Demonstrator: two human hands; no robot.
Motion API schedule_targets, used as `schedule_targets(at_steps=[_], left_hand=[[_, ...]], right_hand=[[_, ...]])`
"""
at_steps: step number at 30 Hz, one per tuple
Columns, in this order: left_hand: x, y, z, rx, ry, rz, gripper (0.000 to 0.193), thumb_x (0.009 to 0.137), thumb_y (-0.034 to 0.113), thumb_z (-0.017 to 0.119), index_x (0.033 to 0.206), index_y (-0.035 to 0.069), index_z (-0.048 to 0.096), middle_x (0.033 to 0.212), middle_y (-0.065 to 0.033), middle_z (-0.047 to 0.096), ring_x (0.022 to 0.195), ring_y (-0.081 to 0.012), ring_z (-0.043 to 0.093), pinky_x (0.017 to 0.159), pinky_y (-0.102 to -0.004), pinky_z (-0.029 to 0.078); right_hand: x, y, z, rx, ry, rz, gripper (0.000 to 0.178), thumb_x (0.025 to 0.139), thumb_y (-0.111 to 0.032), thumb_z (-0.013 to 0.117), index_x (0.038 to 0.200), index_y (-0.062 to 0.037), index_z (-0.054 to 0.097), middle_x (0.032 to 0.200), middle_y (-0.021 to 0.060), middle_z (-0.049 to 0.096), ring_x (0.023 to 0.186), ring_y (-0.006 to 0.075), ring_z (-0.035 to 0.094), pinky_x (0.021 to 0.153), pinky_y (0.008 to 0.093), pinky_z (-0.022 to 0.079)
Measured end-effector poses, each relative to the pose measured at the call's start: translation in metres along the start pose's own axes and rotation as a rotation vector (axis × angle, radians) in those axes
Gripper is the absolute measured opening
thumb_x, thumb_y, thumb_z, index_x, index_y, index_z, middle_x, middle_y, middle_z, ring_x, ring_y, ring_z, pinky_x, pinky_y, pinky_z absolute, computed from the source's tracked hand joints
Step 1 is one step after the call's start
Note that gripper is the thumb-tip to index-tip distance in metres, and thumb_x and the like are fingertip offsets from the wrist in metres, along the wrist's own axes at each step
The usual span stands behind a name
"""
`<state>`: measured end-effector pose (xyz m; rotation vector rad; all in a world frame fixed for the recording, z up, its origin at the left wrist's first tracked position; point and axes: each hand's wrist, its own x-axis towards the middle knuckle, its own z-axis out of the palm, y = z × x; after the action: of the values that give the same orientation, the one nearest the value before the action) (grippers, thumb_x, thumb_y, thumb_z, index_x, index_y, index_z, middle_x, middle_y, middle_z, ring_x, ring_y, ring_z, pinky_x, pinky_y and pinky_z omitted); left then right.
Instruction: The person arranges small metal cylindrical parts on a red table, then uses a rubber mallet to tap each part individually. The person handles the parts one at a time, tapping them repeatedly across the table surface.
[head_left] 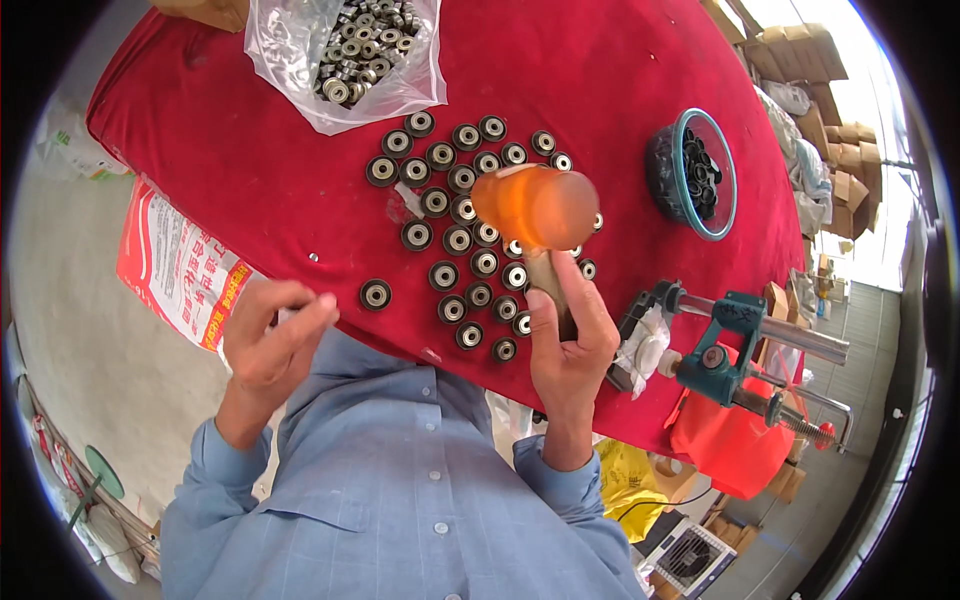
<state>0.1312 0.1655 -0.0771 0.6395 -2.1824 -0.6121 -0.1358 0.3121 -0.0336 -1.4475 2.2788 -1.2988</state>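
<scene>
My right hand (572, 345) is wrapped round the wooden handle (548, 285) of a mallet with a translucent orange head (535, 205). The mallet head hangs over the right side of a group of round metal bearings set in black rims (457, 240), hiding some of them. My left hand (268, 340) is raised at the table's near left edge, its fingers bent and apart, with nothing visible in them. Nearest to it, a single black-rimmed bearing (375, 294) lies apart from the group on the red cloth (560, 70).
A clear plastic bag (290, 90) of loose bearings lies at the far left. On the right stands a clear bowl (722, 215) of black rings. A green bench press (722, 345) sits at the near right edge, beside a red-orange bag (735, 455). A printed sack (180, 265) lies left of the table.
</scene>
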Motion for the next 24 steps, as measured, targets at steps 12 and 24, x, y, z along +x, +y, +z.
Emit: schedule_targets(at_steps=[12,24], left_hand=[[-0.004,-0.024,0.038,0.044,-0.268,-0.028,0.048,0.092,0.01,0.08,0.139,0.006,0.072,0.15,-0.0189,0.063,0.138,-0.0412,0.061,0.111,-0.0512,0.053],[0.017,-0.001,0.055,0.263,-0.571,-0.141,0.091,0.097,0.022,0.073,0.168,-0.008,0.024,0.179,-0.0264,0.019,0.167,-0.0428,0.019,0.134,-0.0548,0.022]], right_hand=[[0.008,0.001,0.009,-0.046,-0.101,0.068,0.051,0.095,0.003,0.073,0.145,-0.0015,0.069,0.109,0.0161,0.078,0.09,0.0209,0.073,0.082,0.035,0.059],[0.031,0.001,0.02,0.0,-0.012,-0.135,0.051,0.095,0.001,0.072,0.145,-0.0027,0.069,0.1,0.016,0.075,0.08,0.0244,0.071,0.075,0.0357,0.058]])
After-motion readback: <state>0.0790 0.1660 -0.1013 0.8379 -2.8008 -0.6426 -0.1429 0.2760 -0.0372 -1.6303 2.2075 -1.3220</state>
